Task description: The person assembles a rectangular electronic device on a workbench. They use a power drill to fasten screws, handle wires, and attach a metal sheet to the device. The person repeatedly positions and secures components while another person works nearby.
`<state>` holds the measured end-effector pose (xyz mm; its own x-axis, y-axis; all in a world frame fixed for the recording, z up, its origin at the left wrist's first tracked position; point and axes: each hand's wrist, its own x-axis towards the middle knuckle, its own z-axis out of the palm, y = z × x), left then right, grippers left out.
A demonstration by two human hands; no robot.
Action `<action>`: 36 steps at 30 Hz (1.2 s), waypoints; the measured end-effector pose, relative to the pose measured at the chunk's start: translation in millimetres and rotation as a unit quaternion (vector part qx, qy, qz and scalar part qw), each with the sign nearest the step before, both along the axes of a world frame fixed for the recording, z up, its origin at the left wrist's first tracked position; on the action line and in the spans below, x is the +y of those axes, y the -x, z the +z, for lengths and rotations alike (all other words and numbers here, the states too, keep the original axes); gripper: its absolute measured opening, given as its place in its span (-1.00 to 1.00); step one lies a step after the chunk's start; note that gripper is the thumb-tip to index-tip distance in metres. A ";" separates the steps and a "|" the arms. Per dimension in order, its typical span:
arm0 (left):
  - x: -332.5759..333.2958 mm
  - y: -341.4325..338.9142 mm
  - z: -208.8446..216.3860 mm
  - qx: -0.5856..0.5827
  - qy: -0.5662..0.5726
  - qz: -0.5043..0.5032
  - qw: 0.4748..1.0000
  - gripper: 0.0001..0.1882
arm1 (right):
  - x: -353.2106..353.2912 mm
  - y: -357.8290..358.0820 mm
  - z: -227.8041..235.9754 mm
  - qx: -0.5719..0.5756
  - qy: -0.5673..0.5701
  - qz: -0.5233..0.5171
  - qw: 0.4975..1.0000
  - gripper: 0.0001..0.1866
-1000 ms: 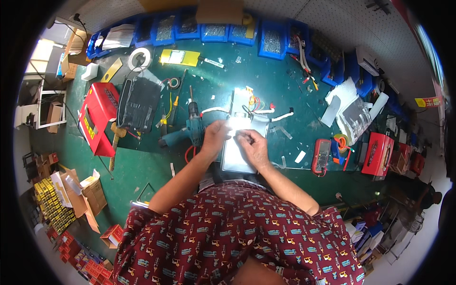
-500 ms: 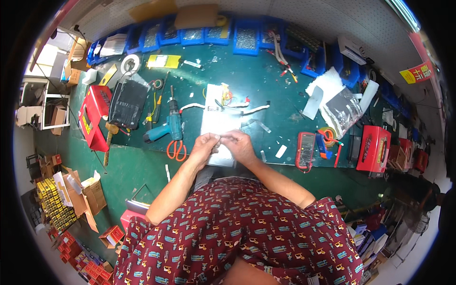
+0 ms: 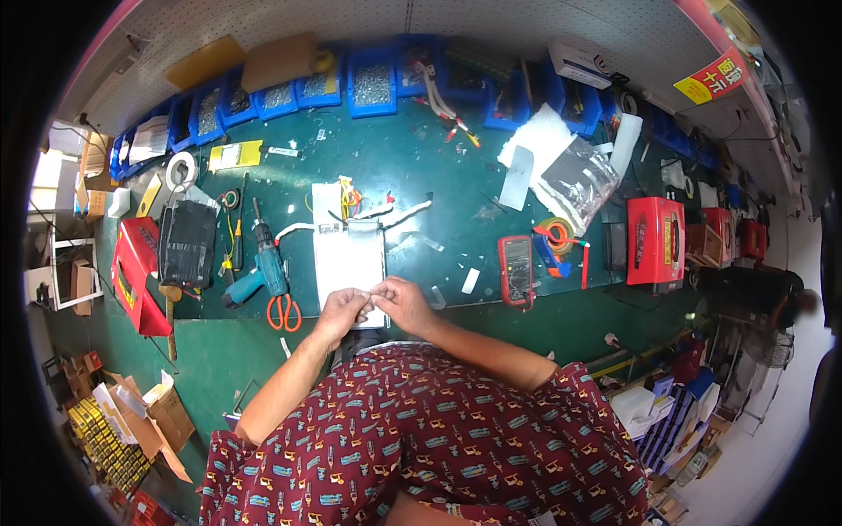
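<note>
At the table's near edge, my left hand point(image 3: 345, 312) and my right hand point(image 3: 403, 304) meet with fingertips pinched together. Whatever is between the fingers is too small to make out. Both hands are over the near end of a white rectangular pack point(image 3: 337, 267), whose surface is bright and shiny. Thick white-sleeved cables point(image 3: 408, 213) spread from its far end to both sides. A bundle of thin yellow wires point(image 3: 349, 195) lies at that end too.
Left of the pack lie a teal power drill point(image 3: 263, 272), orange-handled scissors point(image 3: 284, 313) and a black pack point(image 3: 187, 243) beside a red casing point(image 3: 140, 272). A red multimeter point(image 3: 516, 270) and another red casing point(image 3: 655, 243) sit at right. Blue bins point(image 3: 372, 83) with small parts line the back.
The whole view has swung, so table and tools appear farther left and mostly lower. My hands stay pinched together over the pack's near end.
</note>
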<state>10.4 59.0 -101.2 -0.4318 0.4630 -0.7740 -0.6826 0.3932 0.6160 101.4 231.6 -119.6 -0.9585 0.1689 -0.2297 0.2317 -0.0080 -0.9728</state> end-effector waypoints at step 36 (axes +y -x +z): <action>-3.1 20.0 -13.8 0.017 -0.076 -0.008 0.997 -0.78 | -6.0 12.2 1.7 0.026 -0.039 -0.030 0.998 -0.84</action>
<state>-9.6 55.9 -115.0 -0.4486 0.5810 -0.6792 -0.6547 0.3038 0.6922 89.2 225.6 -118.0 -0.9567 0.2413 -0.1630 0.1814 0.0560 -0.9818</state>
